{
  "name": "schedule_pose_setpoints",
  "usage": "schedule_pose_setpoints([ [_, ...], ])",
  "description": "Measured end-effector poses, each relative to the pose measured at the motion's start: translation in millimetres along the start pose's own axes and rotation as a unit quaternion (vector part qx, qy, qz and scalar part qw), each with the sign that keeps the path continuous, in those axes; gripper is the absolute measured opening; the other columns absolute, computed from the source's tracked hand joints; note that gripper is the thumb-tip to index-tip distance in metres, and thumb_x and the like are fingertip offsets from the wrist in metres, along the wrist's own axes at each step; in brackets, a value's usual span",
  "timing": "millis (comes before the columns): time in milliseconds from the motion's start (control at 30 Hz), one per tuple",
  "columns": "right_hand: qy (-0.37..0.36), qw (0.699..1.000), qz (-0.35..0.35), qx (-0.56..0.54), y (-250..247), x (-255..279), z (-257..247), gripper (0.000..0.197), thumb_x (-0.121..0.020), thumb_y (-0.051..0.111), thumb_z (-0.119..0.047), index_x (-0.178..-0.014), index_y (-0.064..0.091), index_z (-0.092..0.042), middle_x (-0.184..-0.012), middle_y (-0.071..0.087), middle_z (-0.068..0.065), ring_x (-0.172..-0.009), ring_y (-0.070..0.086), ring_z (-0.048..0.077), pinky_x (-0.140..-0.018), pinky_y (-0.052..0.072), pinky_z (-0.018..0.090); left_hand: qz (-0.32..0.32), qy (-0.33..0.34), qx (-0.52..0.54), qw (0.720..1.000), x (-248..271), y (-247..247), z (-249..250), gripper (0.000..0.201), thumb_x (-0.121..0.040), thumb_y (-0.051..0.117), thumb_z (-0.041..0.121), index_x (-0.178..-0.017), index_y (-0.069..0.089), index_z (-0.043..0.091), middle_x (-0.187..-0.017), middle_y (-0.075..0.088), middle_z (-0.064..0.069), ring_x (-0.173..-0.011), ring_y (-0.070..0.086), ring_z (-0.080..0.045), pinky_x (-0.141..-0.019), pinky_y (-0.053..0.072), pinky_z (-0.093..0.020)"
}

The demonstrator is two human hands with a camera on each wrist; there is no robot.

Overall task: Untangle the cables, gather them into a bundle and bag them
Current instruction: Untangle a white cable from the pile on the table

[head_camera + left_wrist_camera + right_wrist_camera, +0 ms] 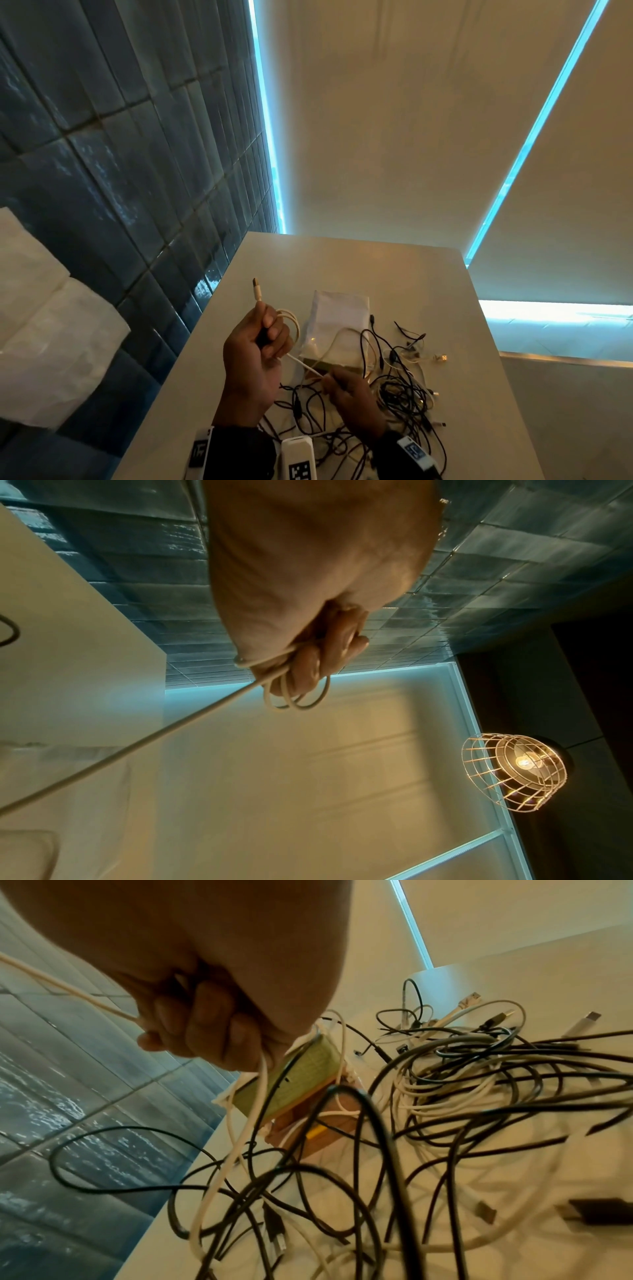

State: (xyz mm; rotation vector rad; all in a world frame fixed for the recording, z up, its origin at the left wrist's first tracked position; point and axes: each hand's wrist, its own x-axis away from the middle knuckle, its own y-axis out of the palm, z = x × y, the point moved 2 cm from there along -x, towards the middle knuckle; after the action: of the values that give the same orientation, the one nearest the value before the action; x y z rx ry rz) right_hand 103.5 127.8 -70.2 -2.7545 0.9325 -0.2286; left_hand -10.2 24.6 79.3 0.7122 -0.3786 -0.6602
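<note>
- A pale table (342, 260) is seen against a wall of dark blue tiles (120, 137); cream blinds (394, 120) edged with blue light stand behind the table.
- A lit wire-cage lamp (514, 772) is caught in the left wrist view, and a white cushion (44, 308) lies left of the table.
- A white bag (339, 315) lies flat near the middle of the table, with a green and brown box (301, 1074) at its near end.
- A tangle (394, 397) of black and white cables is spread over the table, near and to the right of the bag, with several loops draped across the bag and box.
- A cream cable (289, 325) is held raised above the table, left of the bag.
- The left hand (255, 356) is clenched round several coils of the cream cable, and its plug (257, 289) sticks up past the fingers (308, 666).
- From those coils the cream cable runs taut down to the right hand (352, 394), just in front of the bag.
- The right hand's fingers (202, 1031) are curled tight round the cream cable, which passes through the fist and hangs down into the tangle.
- Loose plugs are seen at the tangle's far and right edges.
</note>
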Motion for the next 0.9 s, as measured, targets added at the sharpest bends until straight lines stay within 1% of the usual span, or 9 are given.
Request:
schedule_pose_setpoints([
  [133, 0.023, 1.0, 0.002, 0.005, 2.9, 3.8, -0.6, 0.028, -0.088, 0.053, -0.029, -0.061, 0.059, -0.033, -0.055, 0.052, -0.005, -0.053, 0.045, 0.003, -0.056, 0.038, 0.03, 0.016, 0.006, -0.02, 1.0, 1.0, -4.2, 0.8, 0.043, -0.099, 0.036, 0.025, -0.059, 0.048, 0.015, -0.053, 0.035, 0.002, -0.041, 0.022, -0.007, -0.046, 0.02, -0.023],
  [267, 0.037, 0.998, 0.033, -0.025, -1.9, -1.0, -21.2, 0.029, -0.095, 0.054, -0.014, -0.068, 0.061, -0.023, -0.065, 0.067, -0.007, -0.055, 0.055, -0.003, -0.054, 0.039, 0.014, 0.032, 0.018, -0.073, 0.997, 0.3, -5.1, 6.2, 0.04, -0.1, 0.034, 0.025, -0.064, 0.044, 0.013, -0.053, 0.032, 0.002, -0.041, 0.022, -0.006, -0.044, 0.02, -0.023],
  [333, 0.045, 0.993, 0.047, -0.096, -6.0, -3.9, -40.3, 0.021, -0.095, 0.052, -0.015, -0.076, 0.061, -0.012, -0.075, 0.072, 0.004, -0.064, 0.065, 0.007, -0.05, 0.041, 0.013, 0.041, 0.025, -0.102, 0.994, 0.6, -4.2, 10.5, 0.038, -0.101, 0.032, 0.024, -0.067, 0.042, 0.011, -0.053, 0.032, 0.002, -0.041, 0.022, -0.006, -0.043, 0.02, -0.021],
  [400, 0.043, 0.983, 0.054, -0.169, -8.4, -4.9, -64.1, 0.018, -0.095, 0.052, -0.013, -0.08, 0.059, -0.005, -0.062, 0.064, -0.003, -0.058, 0.064, 0.017, -0.046, 0.043, 0.016, 0.048, 0.023, -0.126, 0.991, 1.2, -4.1, 11.5, 0.037, -0.101, 0.033, 0.024, -0.068, 0.041, 0.011, -0.053, 0.033, 0.002, -0.041, 0.023, -0.007, -0.043, 0.02, -0.021],
  [467, 0.014, 0.98, 0.055, -0.193, -10.1, -4.3, -90.3, 0.017, -0.095, 0.053, -0.011, -0.08, 0.058, -0.004, -0.05, 0.049, -0.009, -0.044, 0.046, 0.01, -0.045, 0.041, 0.021, 0.053, 0.019, -0.152, 0.987, 2.3, -4.3, 9.5, 0.037, -0.101, 0.033, 0.025, -0.068, 0.042, 0.012, -0.055, 0.036, 0.001, -0.043, 0.026, -0.009, -0.047, 0.02, -0.024],
  [533, -0.037, 0.979, 0.052, -0.194, -12.0, -2.9, -115.8, 0.017, -0.094, 0.054, -0.011, -0.081, 0.058, -0.001, -0.049, 0.042, -0.009, -0.043, 0.034, 0.007, -0.043, 0.034, 0.019, 0.06, 0.012, -0.178, 0.982, 3.9, -3.2, 6.8, 0.037, -0.101, 0.033, 0.025, -0.067, 0.041, 0.012, -0.056, 0.039, -0.001, -0.047, 0.032, -0.012, -0.052, 0.023, -0.028],
  [667, -0.144, 0.976, 0.028, -0.161, -7.2, 6.3, -150.9, 0.017, -0.095, 0.056, -0.013, -0.083, 0.058, -0.002, -0.055, 0.046, -0.009, -0.047, 0.037, 0.007, -0.045, 0.035, 0.021, 0.085, -0.007, -0.205, 0.975, 6.5, 0.6, 3.9, 0.038, -0.102, 0.033, 0.024, -0.068, 0.045, 0.01, -0.061, 0.056, -0.005, -0.059, 0.049, -0.017, -0.063, 0.035, -0.033],
  [733, -0.177, 0.975, 0.002, -0.136, -2.2, 11.6, -157.1, 0.015, -0.095, 0.056, -0.013, -0.084, 0.06, -0.004, -0.061, 0.051, -0.007, -0.053, 0.042, 0.007, -0.049, 0.038, 0.025, 0.091, -0.014, -0.185, 0.978, 6.3, 1.9, 4.4, 0.039, -0.101, 0.035, 0.024, -0.067, 0.047, 0.009, -0.067, 0.056, -0.008, -0.065, 0.048, -0.019, -0.065, 0.037, -0.032],
  [900, -0.182, 0.974, -0.046, -0.124, 3.7, 15.6, -144.6, 0.014, -0.093, 0.057, -0.009, -0.08, 0.059, -0.004, -0.062, 0.046, -0.005, -0.055, 0.038, 0.006, -0.052, 0.033, 0.022, 0.046, -0.043, -0.066, 0.996, 8.2, 6.1, 10.8, 0.035, -0.098, 0.037, 0.025, -0.066, 0.043, 0.011, -0.065, 0.05, -0.008, -0.065, 0.049, -0.019, -0.067, 0.038, -0.032],
])
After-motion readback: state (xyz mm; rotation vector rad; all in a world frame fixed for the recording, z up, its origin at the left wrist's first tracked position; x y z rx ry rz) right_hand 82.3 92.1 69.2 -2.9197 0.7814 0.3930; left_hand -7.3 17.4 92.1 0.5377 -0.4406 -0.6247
